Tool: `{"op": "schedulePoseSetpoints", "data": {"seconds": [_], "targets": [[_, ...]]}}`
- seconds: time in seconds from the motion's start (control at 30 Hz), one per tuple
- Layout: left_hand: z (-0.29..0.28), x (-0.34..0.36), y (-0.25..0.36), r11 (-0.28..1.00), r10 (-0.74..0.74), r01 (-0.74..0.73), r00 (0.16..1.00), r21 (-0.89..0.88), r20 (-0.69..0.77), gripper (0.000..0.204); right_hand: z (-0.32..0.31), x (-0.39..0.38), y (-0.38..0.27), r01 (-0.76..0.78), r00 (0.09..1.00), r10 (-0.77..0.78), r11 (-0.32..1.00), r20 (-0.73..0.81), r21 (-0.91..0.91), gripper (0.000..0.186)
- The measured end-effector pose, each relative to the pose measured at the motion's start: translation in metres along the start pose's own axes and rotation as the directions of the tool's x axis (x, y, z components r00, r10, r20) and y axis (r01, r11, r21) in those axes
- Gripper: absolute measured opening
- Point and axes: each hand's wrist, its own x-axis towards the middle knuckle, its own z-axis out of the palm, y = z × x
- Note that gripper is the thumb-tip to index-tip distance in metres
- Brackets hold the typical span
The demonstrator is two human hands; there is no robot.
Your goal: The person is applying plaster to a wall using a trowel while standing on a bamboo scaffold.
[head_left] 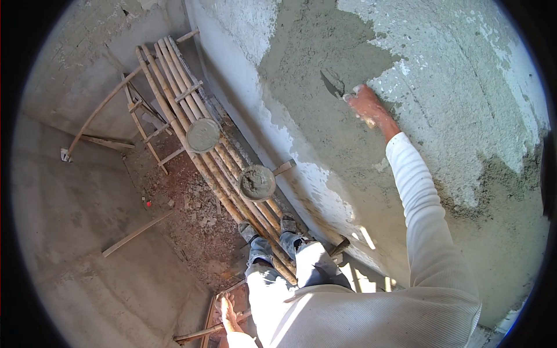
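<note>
My right hand [368, 107] is closed round the handle of a pointed trowel [332, 85], held up at the wall. The dark blade lies close to a patch of wet grey mortar [325, 43] and carries a little mortar; whether it touches the wall I cannot make out. Low at my left side hangs my left hand [227, 310], fingers loosely apart, with nothing seen in it. It is above some wooden pieces. Two round pans of mortar stand on the bamboo platform ahead of my feet: a nearer pan [257, 183] and a farther pan [203, 135].
I stand on a raised platform of bamboo poles [174, 87] running along the wall. Crosspieces stick out at its sides. Rubble [203, 206] covers the floor below on the left. A loose plank [138, 233] and a leaning ladder-like wooden frame [145, 124] are there too.
</note>
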Motion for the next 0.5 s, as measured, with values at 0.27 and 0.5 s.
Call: {"op": "schedulePoseSetpoints", "data": {"seconds": [0.27,0.5], "targets": [[0.015,-0.007,-0.049,0.99,-0.142,0.141,0.988,0.019,0.069,0.028,-0.047,-0.082,-0.012,0.112,0.937,-0.252,0.873,-0.243,-0.474,0.037],[-0.008,-0.008,-0.055,0.994,-0.105,0.103,0.988,0.022,0.111,0.024,0.048,-0.104,-0.062,0.547,0.833,-0.553,0.817,0.021,-0.181,0.031]]}}
